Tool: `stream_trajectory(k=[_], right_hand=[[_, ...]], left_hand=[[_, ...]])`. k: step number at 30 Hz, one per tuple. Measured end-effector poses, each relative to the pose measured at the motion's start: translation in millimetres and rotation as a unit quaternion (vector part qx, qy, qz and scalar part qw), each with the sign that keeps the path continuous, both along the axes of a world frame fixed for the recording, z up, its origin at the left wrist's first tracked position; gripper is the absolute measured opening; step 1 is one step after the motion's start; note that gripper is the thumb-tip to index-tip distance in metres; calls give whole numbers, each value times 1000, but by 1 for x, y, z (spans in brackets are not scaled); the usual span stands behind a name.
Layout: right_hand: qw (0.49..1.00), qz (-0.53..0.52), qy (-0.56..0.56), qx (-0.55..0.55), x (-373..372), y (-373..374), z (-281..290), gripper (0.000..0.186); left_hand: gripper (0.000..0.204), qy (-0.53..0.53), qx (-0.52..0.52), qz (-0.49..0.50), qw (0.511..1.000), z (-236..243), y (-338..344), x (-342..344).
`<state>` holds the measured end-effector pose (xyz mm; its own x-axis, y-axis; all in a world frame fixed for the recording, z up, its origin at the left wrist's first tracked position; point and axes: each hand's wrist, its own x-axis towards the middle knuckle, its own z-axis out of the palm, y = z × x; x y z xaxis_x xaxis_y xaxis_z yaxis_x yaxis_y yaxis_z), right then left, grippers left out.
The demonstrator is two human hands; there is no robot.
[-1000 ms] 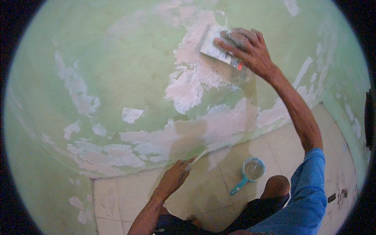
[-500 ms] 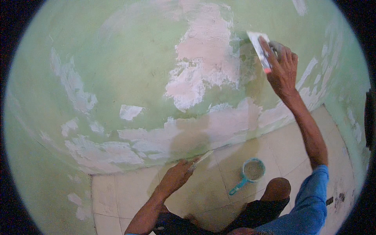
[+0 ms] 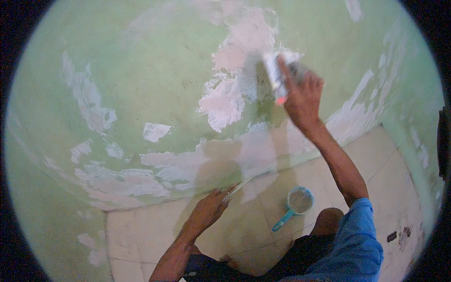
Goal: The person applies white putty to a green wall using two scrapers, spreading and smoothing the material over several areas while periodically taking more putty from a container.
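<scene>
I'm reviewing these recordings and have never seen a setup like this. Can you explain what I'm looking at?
There is no robot here, just a person's two bare hands. The view looks down from the left of two fisheye cameras worn on the head, so straight edges bend and the corners are black. The right hand holds a flat, pale blade with a red end, blurred, at a green wall marked with pale patches. The left hand holds a thin, pale flat piece, seen nearly edge-on. On the tiled floor stands a turquoise dipper with greyish material inside.
</scene>
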<state>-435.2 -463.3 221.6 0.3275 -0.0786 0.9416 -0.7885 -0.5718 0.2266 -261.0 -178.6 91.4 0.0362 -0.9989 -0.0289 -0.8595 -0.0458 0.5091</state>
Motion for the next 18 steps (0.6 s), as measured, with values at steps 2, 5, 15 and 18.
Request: stream_trajectory(k=[2, 5, 15, 18], right_hand=[[998, 12, -59, -23, -1, -12, 41, 69], [998, 9, -37, -54, 13, -11, 42, 65], [874, 104, 373, 295, -69, 57, -150, 55], [615, 183, 307, 702, -91, 52, -199, 48]], left_hand=[[40, 1, 3, 1, 1000, -1, -4, -4], [39, 4, -27, -2, 1000, -14, -11, -12], [36, 86, 91, 124, 984, -5, 0, -7], [34, 162, 58, 149, 974, -8, 2, -6]])
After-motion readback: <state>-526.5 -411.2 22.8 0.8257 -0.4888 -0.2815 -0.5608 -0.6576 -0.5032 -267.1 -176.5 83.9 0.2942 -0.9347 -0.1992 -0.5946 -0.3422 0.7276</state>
